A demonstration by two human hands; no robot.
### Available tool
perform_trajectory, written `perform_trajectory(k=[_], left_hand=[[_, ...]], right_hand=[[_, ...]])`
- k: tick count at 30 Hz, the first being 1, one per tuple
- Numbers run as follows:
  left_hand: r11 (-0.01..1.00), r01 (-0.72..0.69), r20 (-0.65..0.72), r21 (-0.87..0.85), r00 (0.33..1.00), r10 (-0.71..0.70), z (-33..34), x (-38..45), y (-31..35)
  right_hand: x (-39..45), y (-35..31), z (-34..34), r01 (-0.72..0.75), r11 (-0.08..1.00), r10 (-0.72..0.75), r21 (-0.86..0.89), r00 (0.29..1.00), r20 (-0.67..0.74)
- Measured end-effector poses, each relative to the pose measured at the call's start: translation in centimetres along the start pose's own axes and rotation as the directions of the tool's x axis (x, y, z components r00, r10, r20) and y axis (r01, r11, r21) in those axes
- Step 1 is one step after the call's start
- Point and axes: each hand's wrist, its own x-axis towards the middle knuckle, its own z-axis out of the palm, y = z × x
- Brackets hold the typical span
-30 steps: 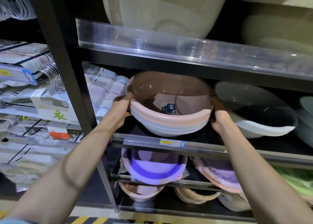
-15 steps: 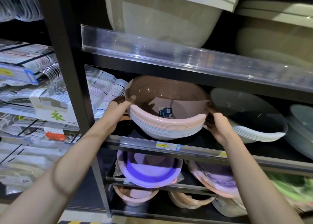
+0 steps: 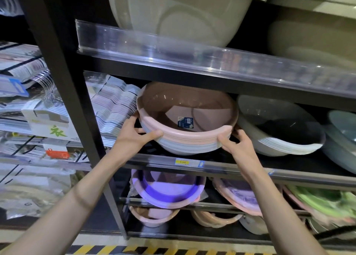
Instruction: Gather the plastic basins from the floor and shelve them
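Pink and pale-blue plastic basins form a nested stack (image 3: 185, 131) that sits tilted toward the camera on the middle shelf (image 3: 221, 163) of a black rack. The top basin is pink and carries a dark blue label (image 3: 185, 122) on its inner wall. The left hand (image 3: 133, 135) grips the stack at its left side, thumb across the banded rims and fingers curled behind the rim. The right hand (image 3: 236, 145) grips the right side, thumb pressed on the rims and fingers spread beneath. Both hands are closed on the stack. A yellow price tag (image 3: 182, 162) is fixed to the shelf edge directly below the stack. Just to the right, on the same shelf, lies a tilted stack of white basins (image 3: 279, 139). One shelf lower stands a purple basin (image 3: 167, 189), with pink basins (image 3: 238, 197) beside it. Large beige tubs (image 3: 181, 14) occupy the shelf above, behind a clear plastic strip (image 3: 192, 52). Packaged hangers (image 3: 113, 108) fill the bay to the left.
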Motion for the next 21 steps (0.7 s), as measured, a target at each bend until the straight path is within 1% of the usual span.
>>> perform_trajectory(k=[1, 5, 7, 12, 17, 21], left_hand=[[1.000, 0.005, -0.003, -0.001, 1.000, -0.005, 0.0, 0.2, 0.0], [0.999, -0.007, -0.004, -0.043, 1.000, 0.007, 0.2, 0.9, 0.3], [1.000, -0.017, -0.003, -0.020, 1.000, 0.017, 0.2, 1.3, 0.5], [0.999, -0.049, -0.032, -0.015, 0.998, 0.049, 0.4, 2.1, 1.0], [0.998, -0.038, -0.033, -0.043, 0.999, 0.037, 0.7, 2.3, 1.2], [0.999, -0.029, -0.015, -0.043, 0.999, 0.028, 0.6, 2.4, 1.3]], right_hand=[[0.2, 0.0, 0.1, -0.016, 1.000, 0.016, 0.004, 1.000, -0.012], [1.0, -0.3, 0.4, 0.007, 1.000, -0.007, 0.001, 1.000, -0.030], [1.9, -0.3, 0.5, -0.009, 1.000, 0.009, -0.007, 0.998, -0.060], [3.3, -0.4, 0.7, -0.068, 0.997, 0.065, -0.036, 0.995, -0.073], [4.0, -0.3, 0.4, -0.018, 0.999, 0.018, -0.028, 1.000, 0.002], [4.0, -0.4, 0.3, -0.016, 1.000, 0.017, -0.013, 0.999, 0.030]])
